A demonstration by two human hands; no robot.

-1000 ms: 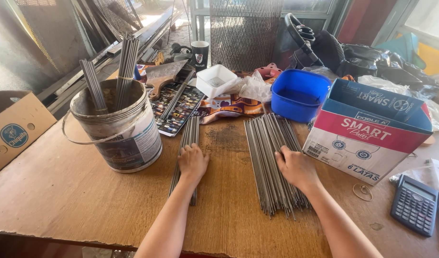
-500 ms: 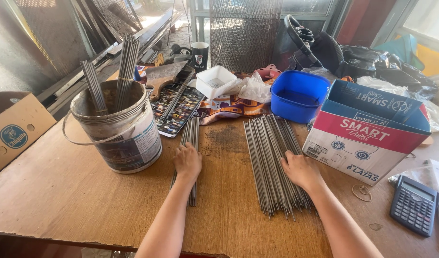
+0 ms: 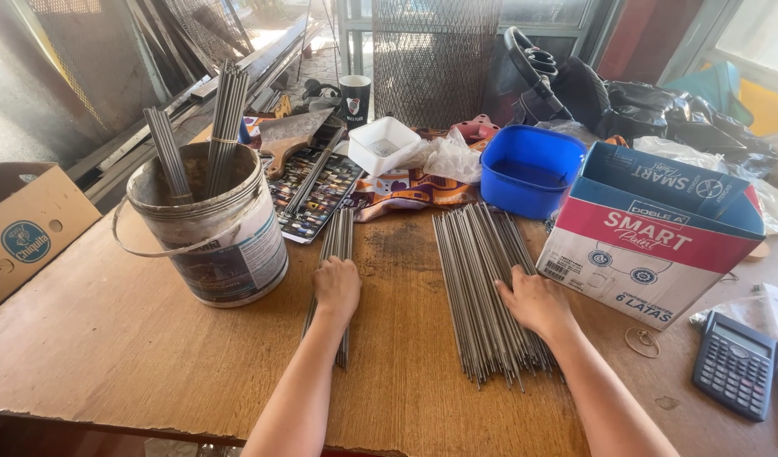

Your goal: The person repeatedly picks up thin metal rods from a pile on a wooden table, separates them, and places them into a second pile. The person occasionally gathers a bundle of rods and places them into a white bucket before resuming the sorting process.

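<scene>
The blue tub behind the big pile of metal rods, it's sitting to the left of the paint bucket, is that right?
Not quite. The blue tub does sit behind the big pile of metal rods, but the head view shows it to the right of the paint bucket, beside the cardboard box.

Left hand (image 3: 336,288) hides small rod bundle (image 3: 338,241) middle.

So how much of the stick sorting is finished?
Looks partly done. Some rods already stand in the bucket. The left hand rests on a small bundle of rods, seemingly the batch in hand. The right hand lies on the big pile of rods, still spread on the wooden table, so most probably remains.
</scene>
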